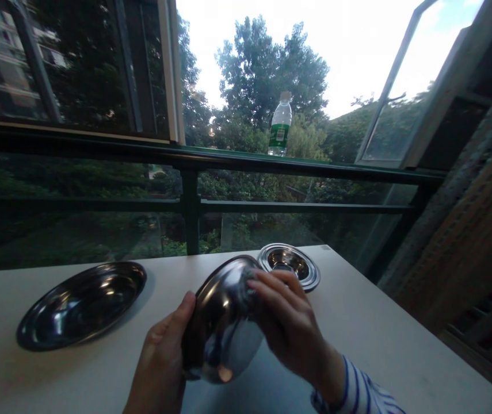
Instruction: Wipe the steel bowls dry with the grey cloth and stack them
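Observation:
A shiny metal bowl is tilted on its side above the table, its rounded outside facing me. My left hand grips its left rim, the thumb on the outer wall. On the upper right of the same bowl lie the curled fingers of my right hand, which has a striped sleeve. Whether anything sits under those fingers is hidden. Behind the right hand stands a round metal dish with a wide rim, partly covered by the fingers. To the left is a wide, shallow metal dish.
The white table ends at a dark green railing. On the railing's top stands a clear plastic bottle with a green label, before an open window. A patterned curtain hangs along the right side.

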